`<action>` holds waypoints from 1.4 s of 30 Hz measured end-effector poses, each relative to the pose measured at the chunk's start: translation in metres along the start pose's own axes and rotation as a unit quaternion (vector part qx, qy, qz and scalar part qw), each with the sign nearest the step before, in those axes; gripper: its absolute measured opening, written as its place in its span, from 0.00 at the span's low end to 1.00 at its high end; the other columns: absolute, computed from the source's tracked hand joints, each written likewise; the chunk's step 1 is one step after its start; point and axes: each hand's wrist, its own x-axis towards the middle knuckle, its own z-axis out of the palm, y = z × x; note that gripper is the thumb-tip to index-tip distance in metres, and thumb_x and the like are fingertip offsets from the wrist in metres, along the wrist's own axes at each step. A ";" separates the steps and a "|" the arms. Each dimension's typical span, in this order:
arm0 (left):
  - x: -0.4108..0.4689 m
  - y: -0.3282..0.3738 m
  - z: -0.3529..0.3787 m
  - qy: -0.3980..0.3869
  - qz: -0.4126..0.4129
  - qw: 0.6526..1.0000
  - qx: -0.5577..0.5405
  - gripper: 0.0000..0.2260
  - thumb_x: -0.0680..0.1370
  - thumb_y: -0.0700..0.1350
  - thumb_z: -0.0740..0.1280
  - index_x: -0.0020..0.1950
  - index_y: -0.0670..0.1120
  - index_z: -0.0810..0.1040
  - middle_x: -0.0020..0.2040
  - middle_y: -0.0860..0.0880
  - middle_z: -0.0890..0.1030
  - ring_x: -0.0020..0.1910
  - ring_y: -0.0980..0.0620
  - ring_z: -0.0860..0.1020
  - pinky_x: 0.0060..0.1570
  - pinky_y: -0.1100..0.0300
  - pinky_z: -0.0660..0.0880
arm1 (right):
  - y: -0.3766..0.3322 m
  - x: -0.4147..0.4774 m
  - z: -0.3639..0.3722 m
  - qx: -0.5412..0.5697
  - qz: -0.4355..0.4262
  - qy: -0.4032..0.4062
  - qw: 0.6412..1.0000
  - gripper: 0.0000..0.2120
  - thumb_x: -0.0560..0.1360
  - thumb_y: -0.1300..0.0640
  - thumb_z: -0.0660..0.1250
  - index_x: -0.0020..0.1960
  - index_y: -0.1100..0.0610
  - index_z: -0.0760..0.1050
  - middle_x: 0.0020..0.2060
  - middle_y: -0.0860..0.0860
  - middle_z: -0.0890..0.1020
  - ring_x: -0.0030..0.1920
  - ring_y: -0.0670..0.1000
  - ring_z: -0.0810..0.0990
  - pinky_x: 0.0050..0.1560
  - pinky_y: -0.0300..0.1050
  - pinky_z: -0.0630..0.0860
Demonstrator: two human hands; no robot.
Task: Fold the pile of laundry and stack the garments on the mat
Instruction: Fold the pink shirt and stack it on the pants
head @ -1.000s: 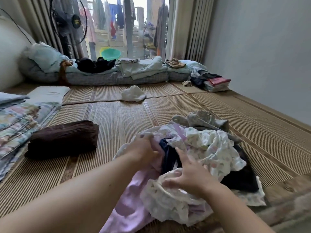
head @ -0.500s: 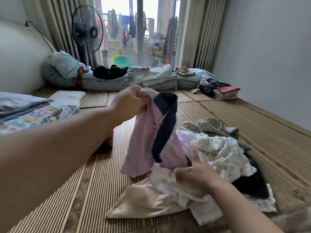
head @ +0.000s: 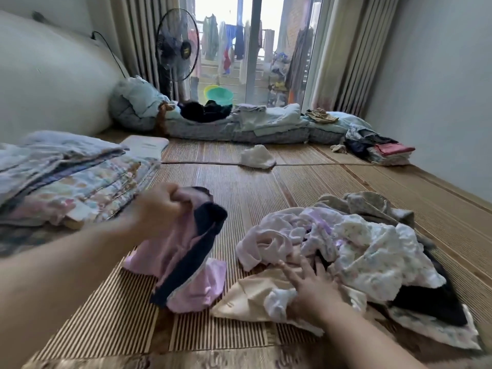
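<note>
A jumbled pile of laundry (head: 367, 251), mostly white floral and pale lilac cloth with dark pieces, lies on the woven mat (head: 266, 193) at the right. My left hand (head: 159, 209) is shut on a pink garment with a navy band (head: 186, 257); it hangs from my fist and its lower end rests on the mat, left of the pile. My right hand (head: 311, 286) lies flat with fingers spread on the near edge of the pile, over a cream cloth (head: 250, 296).
Folded floral bedding (head: 72, 179) is stacked at the left. A small white garment (head: 257, 157) lies further back on the mat. Bedding, a fan (head: 177, 49) and a folded stack of clothes (head: 383, 153) line the far wall. A grey wall runs along the right.
My left hand pulled the pink and navy garment out of the pile, lifted it, then brought it down to the left onto the mat. My right hand stayed pressed on the pile.
</note>
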 end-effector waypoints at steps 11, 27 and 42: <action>-0.011 -0.051 0.101 -0.033 -0.063 0.997 0.020 0.06 0.73 0.45 0.69 0.37 0.50 0.74 0.33 0.53 0.79 0.35 0.55 0.76 0.33 0.60 0.67 | 0.025 0.075 -0.015 0.077 0.114 -0.027 0.990 0.25 0.81 0.49 0.50 0.75 0.35 0.51 0.78 0.48 0.39 0.76 0.63 0.38 0.71 0.71 0.48; 0.014 -0.045 0.117 -0.061 -0.096 0.977 -0.179 0.08 0.62 0.47 0.68 0.40 0.47 0.78 0.29 0.54 0.78 0.32 0.58 0.74 0.35 0.58 0.72 | 0.111 0.106 -0.023 0.092 0.184 0.074 0.976 0.30 0.74 0.43 0.60 0.74 0.42 0.57 0.75 0.54 0.60 0.75 0.62 0.55 0.72 0.65 0.54; -0.020 -0.016 0.016 -0.009 -0.062 0.972 -0.229 0.07 0.73 0.32 0.69 0.41 0.44 0.78 0.32 0.47 0.77 0.33 0.49 0.75 0.33 0.57 0.72 | -0.079 0.011 -0.093 0.452 -0.110 0.079 0.882 0.03 0.75 0.60 0.65 0.44 0.56 0.76 0.38 0.54 0.80 0.35 0.50 0.80 0.32 0.42 0.77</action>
